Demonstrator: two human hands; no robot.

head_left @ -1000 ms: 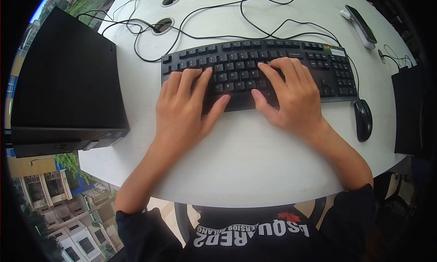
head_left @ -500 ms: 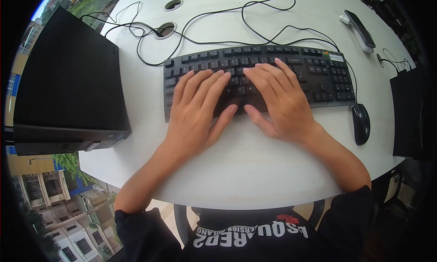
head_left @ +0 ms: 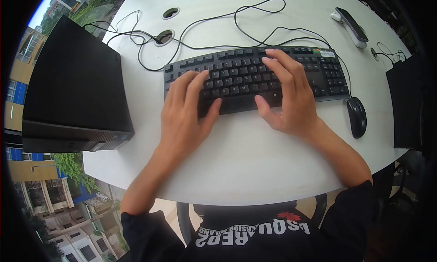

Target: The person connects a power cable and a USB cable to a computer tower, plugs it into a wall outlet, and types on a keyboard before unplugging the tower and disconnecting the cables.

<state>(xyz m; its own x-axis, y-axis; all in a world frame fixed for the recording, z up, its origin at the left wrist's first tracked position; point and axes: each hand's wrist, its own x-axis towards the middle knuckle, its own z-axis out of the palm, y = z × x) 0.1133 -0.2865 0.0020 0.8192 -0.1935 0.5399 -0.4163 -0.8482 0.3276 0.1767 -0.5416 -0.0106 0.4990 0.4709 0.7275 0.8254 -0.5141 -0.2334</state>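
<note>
A black computer keyboard [head_left: 236,79] lies on the white desk, turned slightly, its right end farther from me. Over its left part rests my left hand [head_left: 182,109], fingers curved on the keys and thumb apart near the front edge. My right hand [head_left: 293,98] is over the right-middle keys, fingers stretched toward the upper rows and thumb out to the left. Neither hand grips anything. The letter keys between them are in plain sight, while those beneath the fingers are hidden. To the right of the keyboard sits a black computer mouse [head_left: 357,117], untouched.
A black computer case [head_left: 75,89] stands at the left of the white desk [head_left: 246,157]. Black cables [head_left: 195,23] loop behind the keyboard near two round desk holes. A phone [head_left: 351,24] leans on a white stand at the back right. A dark panel [head_left: 407,107] stands far right.
My hands have moved apart, the left one leftward and the right one toward the upper right keys, uncovering the middle keys. The keyboard appears slightly rotated as the view shifts.
</note>
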